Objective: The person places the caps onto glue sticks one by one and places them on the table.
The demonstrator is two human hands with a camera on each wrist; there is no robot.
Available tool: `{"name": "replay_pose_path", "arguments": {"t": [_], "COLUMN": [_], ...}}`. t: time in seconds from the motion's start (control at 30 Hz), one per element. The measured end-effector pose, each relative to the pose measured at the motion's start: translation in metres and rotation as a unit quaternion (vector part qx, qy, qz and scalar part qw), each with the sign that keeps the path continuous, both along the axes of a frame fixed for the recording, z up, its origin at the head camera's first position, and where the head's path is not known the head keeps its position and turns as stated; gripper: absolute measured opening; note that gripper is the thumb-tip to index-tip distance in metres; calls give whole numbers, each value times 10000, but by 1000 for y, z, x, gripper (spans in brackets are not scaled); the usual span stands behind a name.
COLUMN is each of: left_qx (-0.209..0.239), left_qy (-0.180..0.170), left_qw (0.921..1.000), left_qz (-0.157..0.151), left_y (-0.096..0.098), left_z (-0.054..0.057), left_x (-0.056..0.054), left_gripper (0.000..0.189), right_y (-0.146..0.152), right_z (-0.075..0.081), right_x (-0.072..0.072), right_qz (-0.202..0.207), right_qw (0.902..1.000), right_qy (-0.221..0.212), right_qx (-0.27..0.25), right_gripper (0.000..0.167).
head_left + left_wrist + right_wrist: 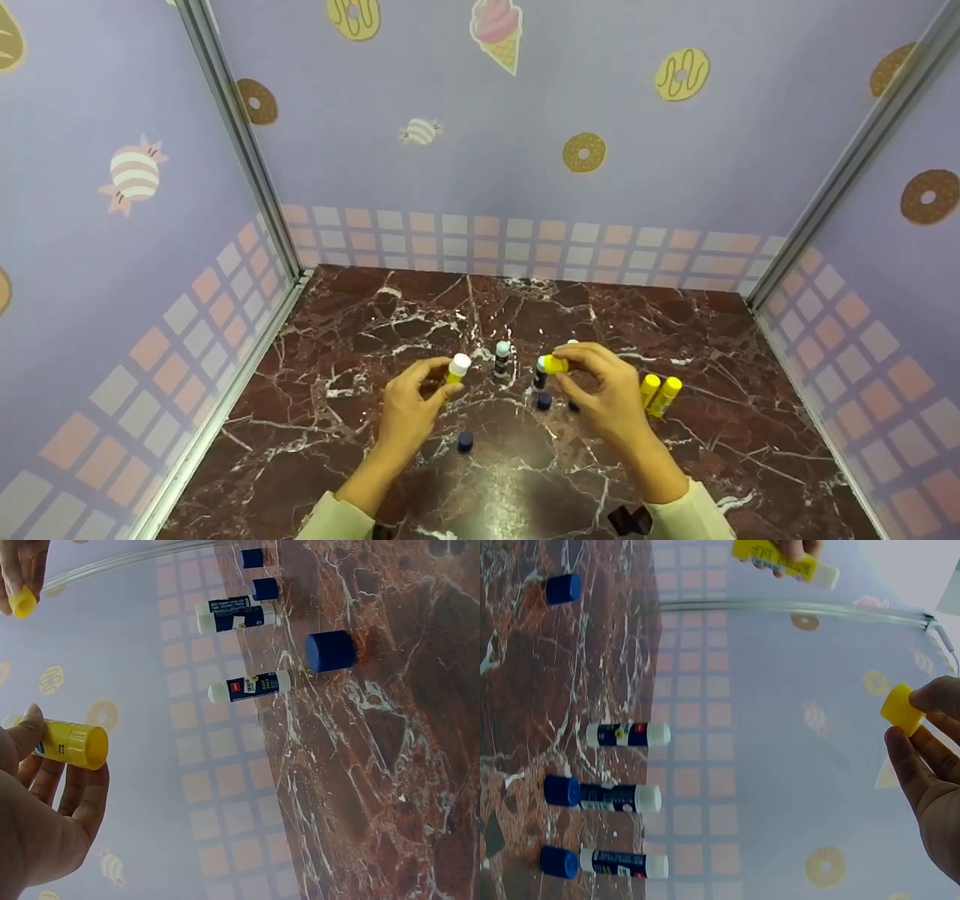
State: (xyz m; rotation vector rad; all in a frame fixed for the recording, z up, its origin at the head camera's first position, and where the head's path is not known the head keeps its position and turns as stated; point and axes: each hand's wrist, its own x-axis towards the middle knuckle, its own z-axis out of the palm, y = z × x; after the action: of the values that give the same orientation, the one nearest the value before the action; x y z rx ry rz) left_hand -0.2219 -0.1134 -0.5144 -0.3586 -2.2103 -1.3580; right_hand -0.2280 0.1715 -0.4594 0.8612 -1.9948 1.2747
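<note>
My left hand (pixel 407 405) holds a yellow glue stick (pixel 71 744), its white tip uncovered and pointing up in the head view. Between thumb and fingers, my right hand (pixel 611 390) pinches a yellow cap (pixel 902 709), apart from that stick. Three navy glue sticks with white tops stand uncapped beyond the hands; one (pixel 501 361) is in the middle and another (pixel 539 376) appears behind the yellow cap. The third (pixel 622 863) is mostly hidden by the right hand in the head view. One blue cap (pixel 465 442) lies nearest me; two more (pixel 544 401) sit near the navy sticks.
Two capped yellow glue sticks (pixel 664 397) stand side by side to the right of my right hand. Patterned panels (pixel 480 172) enclose the dark red marbled tabletop (pixel 315 465) at the back and both sides. A small black object (pixel 630 520) shows by the right sleeve.
</note>
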Motion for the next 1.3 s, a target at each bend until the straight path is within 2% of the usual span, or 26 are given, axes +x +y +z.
{"name": "replay_pose_path", "arguments": {"t": [0.13, 0.27, 0.43, 0.63, 0.73, 1.07, 1.3], "left_qx": [-267, -643, -1202, -1848, -1995, -2061, -2145], "left_qy": [258, 694, 1163, 1654, 1767, 1762, 1989], "left_qw": [9993, 9955, 9858, 9687, 9638, 9625, 9562], "left_qz": [-19, 66, 133, 101, 70, -41, -70], "left_y": [2, 6, 12, 21, 24, 30, 35], "left_z": [2, 5, 9, 11, 10, 13, 15], "left_x": [1, 2, 1, 2, 4, 9, 10], "left_gripper": [41, 37, 37, 44, 43, 41, 41], "right_y": [-6, -15, -28, -36, -37, -39, -40], "right_z": [-11, -13, -10, -14, -16, -19, -17], "right_x": [-4, -4, -3, -1, 1, 3, 7], "right_qz": [91, 302, 431, 370, 327, 317, 383], "right_qw": [9997, 9993, 9987, 9976, 9972, 9974, 9975], "right_qy": [-201, -176, 12, 267, 290, 240, 184], "right_qx": [70, 143, 288, 528, 607, 609, 572], "right_gripper": [37, 36, 34, 33, 31, 28, 27]}}
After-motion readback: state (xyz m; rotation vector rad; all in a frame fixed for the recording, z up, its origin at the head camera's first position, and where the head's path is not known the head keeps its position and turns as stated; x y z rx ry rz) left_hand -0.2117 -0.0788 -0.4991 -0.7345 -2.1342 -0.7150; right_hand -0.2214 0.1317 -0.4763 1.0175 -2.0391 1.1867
